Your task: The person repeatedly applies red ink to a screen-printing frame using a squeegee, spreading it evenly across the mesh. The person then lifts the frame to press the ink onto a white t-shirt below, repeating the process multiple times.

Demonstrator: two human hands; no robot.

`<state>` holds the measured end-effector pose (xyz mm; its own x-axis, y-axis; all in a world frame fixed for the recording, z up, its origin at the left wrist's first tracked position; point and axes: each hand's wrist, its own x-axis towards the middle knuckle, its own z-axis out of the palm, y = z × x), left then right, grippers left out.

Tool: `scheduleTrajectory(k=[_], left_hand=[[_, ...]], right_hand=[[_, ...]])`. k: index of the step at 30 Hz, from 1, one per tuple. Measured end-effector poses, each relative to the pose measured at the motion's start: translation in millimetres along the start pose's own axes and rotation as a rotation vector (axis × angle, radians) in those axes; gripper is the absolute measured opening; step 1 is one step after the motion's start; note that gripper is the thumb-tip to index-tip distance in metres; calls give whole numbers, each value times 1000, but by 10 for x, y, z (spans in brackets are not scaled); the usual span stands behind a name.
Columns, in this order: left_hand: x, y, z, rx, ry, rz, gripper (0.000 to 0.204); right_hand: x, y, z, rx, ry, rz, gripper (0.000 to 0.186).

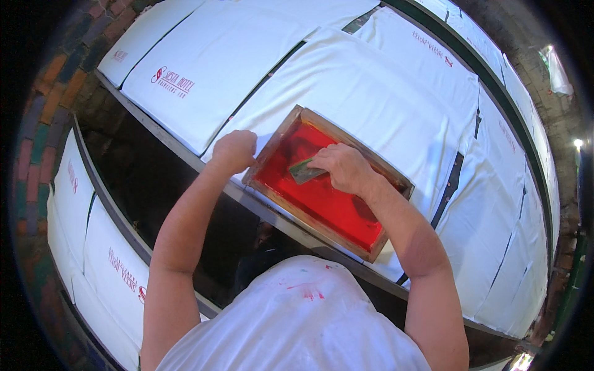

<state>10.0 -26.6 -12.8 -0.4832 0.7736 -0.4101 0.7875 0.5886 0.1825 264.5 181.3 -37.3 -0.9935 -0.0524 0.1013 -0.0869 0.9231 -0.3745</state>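
Note:
A wooden screen-printing frame [330, 224] lies tilted on white cloth, its mesh [337, 210] covered with wet red ink. Inside it, my right hand [346, 167] grips a small flat greenish squeegee [307, 172], whose lower edge is at the inked mesh. My left hand [235, 151] is closed in a fist over the cloth, just beside the frame's left end. Whatever its fingers may pinch is hidden. Beneath the frame is a white cloth [371, 80], rumpled toward its far side.
More white cloths [185, 62] with small red prints are laid side by side along the table. A second table [99, 229] with printed cloths stands at the lower left, across a dark gap. Brick paving [46, 142] shows at far left.

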Motion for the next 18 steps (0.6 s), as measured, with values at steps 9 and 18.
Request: scheduleTrajectory(k=[9,18], left_hand=[[83,-59,150,16,97,-23,29],[237,-140,164,-33,73,122,33]], right_hand=[[-776,197,-90,35,-15,-82,38],[-1751,-212,-195,-3,14,254,45]])
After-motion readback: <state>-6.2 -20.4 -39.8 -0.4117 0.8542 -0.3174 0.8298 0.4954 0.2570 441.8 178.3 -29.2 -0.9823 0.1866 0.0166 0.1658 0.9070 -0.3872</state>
